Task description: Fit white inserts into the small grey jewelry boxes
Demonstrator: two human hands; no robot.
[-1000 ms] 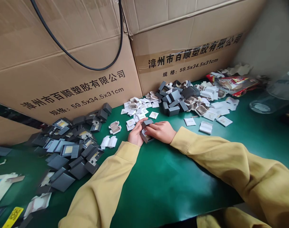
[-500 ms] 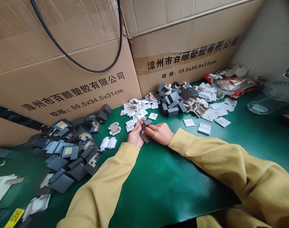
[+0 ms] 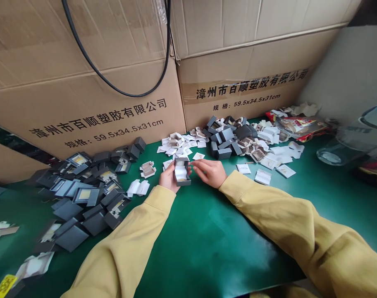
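Note:
My left hand [image 3: 169,178] is wrapped round a small dark grey hinged box [image 3: 182,180], whose lid is raised and whose inside shows a white lining. Just to the right of the box is my right hand [image 3: 211,171]; its fingers are partly bent, slightly apart, and point at the box, with nothing visible in them. Behind the hands lies a heap of small white folded card inserts [image 3: 177,142]. A loose white card piece [image 3: 138,187] and a greyish insert [image 3: 148,169] lie left of my left hand.
Many dark grey boxes [image 3: 72,211] are piled at the left, and another pile [image 3: 225,149] stands at the back right among inserts. Large cartons [image 3: 114,95] wall off the rear, with a black cable [image 3: 126,94] hanging before them. A clear plastic container [image 3: 331,155] is at the right.
The right fingers have come out of the grey box and moved right. My left hand has turned the box so its white-lined inside faces me. The view has shifted slightly.

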